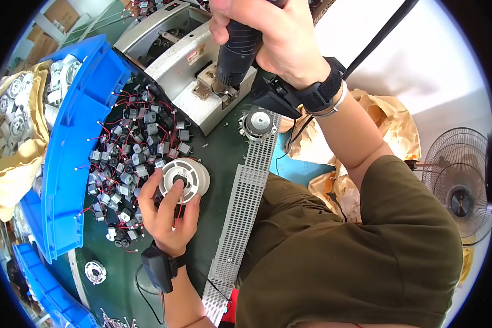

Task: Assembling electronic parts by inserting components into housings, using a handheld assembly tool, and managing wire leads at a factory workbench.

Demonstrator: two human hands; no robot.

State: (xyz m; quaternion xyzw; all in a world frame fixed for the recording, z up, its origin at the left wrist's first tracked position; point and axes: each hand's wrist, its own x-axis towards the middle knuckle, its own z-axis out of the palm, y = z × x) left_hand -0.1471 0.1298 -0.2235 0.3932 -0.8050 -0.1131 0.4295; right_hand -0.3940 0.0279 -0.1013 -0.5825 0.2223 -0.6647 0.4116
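Observation:
My right hand (276, 41) is wrapped round a black electric screwdriver (238, 54) at the top. The tool points down, its tip at the front block of a grey metal box, which looks like a screw feeder (175, 71). Lower down, my left hand (169, 218) grips a white round plastic housing (203, 177) with a spoked face. One finger presses at its dark centre, where a small motor seems to sit, and a red wire hangs beneath. Beside this hand lies a heap of small motors (139, 145) with red and black wires.
A blue bin (79, 123) on the left holds a paper bag of white plastic parts (19, 117). A perforated metal strip (240, 202) edges the green table, with a round motor assembly (258, 123) on it. A loose white ring (95, 271) lies lower left; a fan (459, 186) stands right.

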